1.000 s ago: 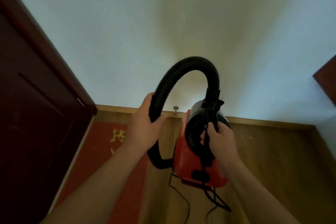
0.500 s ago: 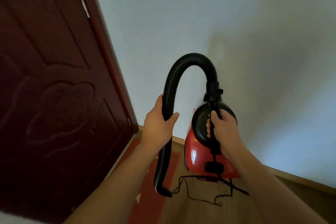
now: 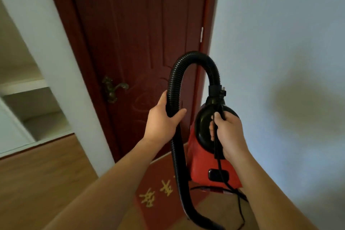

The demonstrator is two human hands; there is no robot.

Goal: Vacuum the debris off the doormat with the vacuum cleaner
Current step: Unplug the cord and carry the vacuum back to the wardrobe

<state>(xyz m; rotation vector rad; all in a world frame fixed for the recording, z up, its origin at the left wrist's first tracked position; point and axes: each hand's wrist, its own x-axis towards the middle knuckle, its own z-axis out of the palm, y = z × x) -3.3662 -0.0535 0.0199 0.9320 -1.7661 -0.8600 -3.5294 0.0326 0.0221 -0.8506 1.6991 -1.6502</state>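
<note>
With left hand [image 3: 162, 120] grasping the hose [image 3: 192, 57] and right hand [image 3: 228, 133] the vacuum cleaner [image 3: 201, 170] handle [image 3: 202, 136], lower the nozzle [image 3: 212, 224] onto the doormat [image 3: 161, 174] at 6 o'clock.

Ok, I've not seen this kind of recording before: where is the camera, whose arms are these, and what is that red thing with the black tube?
There is no robot here. The single view comes from a wide-angle camera worn on a person's head and looking down, so the arms are that person's own. The right hand grips the black handle of a small red vacuum cleaner, with its cord running down past the thumb. The left hand holds the ribbed black hose, which arches up and then hangs toward the floor. Below lies a red doormat with yellow characters, on a wooden floor before a dark red door. Any debris is too small to make out.
</note>
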